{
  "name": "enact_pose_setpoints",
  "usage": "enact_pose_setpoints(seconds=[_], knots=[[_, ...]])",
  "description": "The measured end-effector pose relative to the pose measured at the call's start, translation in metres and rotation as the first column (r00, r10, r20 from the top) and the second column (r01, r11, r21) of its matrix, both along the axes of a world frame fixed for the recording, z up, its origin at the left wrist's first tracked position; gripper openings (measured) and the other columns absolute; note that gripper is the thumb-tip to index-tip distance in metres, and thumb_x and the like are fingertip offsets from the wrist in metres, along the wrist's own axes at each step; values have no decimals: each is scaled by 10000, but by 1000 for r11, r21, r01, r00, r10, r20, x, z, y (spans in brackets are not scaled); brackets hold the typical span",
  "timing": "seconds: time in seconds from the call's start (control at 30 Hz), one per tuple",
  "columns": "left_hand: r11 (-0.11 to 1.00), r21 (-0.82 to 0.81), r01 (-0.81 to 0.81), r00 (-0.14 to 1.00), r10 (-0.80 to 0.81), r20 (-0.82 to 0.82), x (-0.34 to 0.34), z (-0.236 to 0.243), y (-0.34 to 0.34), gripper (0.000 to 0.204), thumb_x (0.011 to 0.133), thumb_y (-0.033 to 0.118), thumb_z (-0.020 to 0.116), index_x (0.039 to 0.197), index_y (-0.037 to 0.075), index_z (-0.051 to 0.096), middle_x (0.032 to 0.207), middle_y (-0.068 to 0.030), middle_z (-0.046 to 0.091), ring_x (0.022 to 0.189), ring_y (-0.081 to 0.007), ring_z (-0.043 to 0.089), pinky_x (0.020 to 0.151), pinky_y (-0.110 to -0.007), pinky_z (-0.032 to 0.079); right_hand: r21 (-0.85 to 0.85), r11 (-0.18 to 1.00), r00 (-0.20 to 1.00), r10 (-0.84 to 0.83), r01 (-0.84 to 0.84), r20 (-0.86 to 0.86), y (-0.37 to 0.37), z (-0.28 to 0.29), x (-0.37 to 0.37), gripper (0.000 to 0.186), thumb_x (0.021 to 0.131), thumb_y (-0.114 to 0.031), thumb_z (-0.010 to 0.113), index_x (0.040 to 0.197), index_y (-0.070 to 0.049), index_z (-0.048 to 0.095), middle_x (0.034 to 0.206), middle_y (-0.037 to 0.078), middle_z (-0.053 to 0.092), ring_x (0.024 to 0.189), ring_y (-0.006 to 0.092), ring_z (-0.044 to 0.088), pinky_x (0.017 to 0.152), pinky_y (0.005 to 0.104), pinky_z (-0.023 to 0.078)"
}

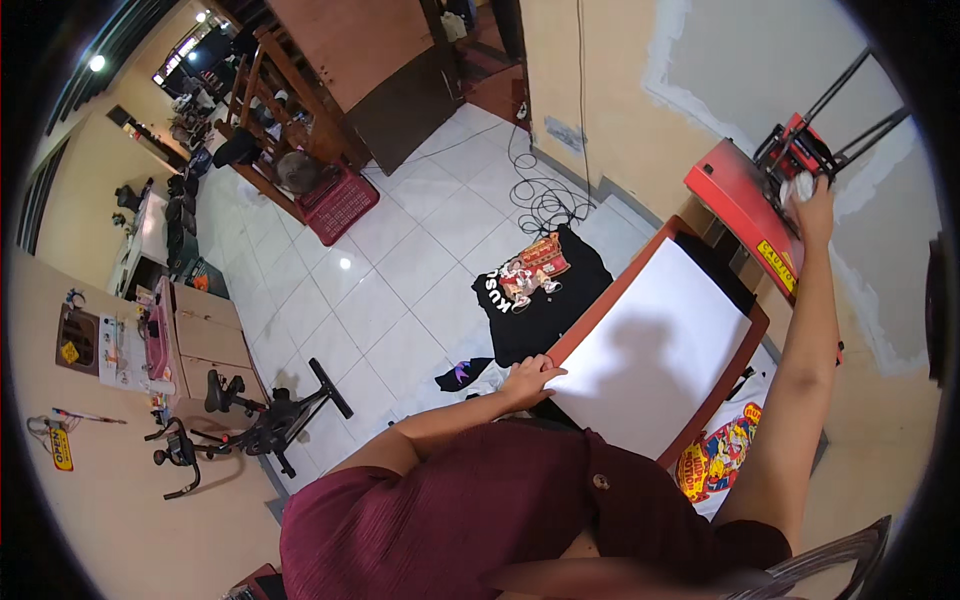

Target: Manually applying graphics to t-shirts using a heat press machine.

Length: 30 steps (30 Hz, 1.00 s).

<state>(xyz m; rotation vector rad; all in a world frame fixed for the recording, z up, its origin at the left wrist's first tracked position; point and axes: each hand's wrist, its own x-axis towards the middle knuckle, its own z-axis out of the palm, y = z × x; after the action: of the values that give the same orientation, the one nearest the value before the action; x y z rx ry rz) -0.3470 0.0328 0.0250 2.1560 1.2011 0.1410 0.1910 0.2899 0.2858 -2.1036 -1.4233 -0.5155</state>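
My left hand (528, 382) has its fingers curled on the near-left edge of the orange-brown rimmed platen (614, 293), beside a large white sheet (640, 380) lying on it. My right hand (812, 208) is raised at the red heat press head (730, 200), closed on a white cloth-like item (800, 186) just below the black handle bars (850, 90); exactly what it grips is partly hidden. A black printed T-shirt (540, 310) lies left of the platen, and a white printed shirt (722, 460) shows below it at the right.
A coiled black cable (540, 195) lies by the wall. An exercise bike (270, 420) stands left on the tiled floor (385, 300). A red crate (340, 205) sits by wooden furniture and an open door (395, 90). A pale cabinet (210, 330) lines the left.
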Motion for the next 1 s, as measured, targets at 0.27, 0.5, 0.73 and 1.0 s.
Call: enact_pose_setpoints(seconds=[0.27, 0.5, 0.73, 1.0], knots=[[899, 403, 171, 984, -138, -111, 5, 5, 5, 640, 723, 270, 729, 1317, 287, 491, 1310, -49, 438, 1237, -285, 396, 971, -598, 297, 267, 916, 926, 347, -300, -151, -166, 8, -167, 701, 624, -268, 787, 1203, 5, 502, 1162, 177, 552, 1077, 320, 542, 923, 368, 434], [817, 347, 460, 887, -439, -141, 47, -3, 29, 631, 756, 448, 700, 1328, 288, 487, 1437, -4, 370, 1380, -291, 258, 1047, -660, 188, -506, 727, 844, 189, -464, -502, -330, -210, -275, 669, 558, -262, 812, 1132, -70, 526, 1059, 152, 514, 980, 343, 564, 827, 426, 477], [811, 335, 480, 877, -445, -179, 46, -8, 23, 583, 805, 476, 644, 1336, 287, 492, 1449, 5, 369, 1399, -302, 232, 1049, -659, 178, -541, 775, 916, 119, -327, -383, -284, -224, -247, 615, 582, -288, 789, 1122, -125, 544, 1061, 115, 509, 942, 303, 581, 756, 444, 476], [819, 289, 496, 866, -441, -237, 48, -6, 25, 599, 818, 490, 630, 1358, 295, 460, 1469, 11, 330, 1411, -292, 191, 1048, -669, 178, -496, 817, 941, 160, -295, -297, -128, -211, -204, 566, 684, -301, 767, 1195, -202, 546, 1146, 121, 515, 1056, 291, 573, 859, 468, 478]])
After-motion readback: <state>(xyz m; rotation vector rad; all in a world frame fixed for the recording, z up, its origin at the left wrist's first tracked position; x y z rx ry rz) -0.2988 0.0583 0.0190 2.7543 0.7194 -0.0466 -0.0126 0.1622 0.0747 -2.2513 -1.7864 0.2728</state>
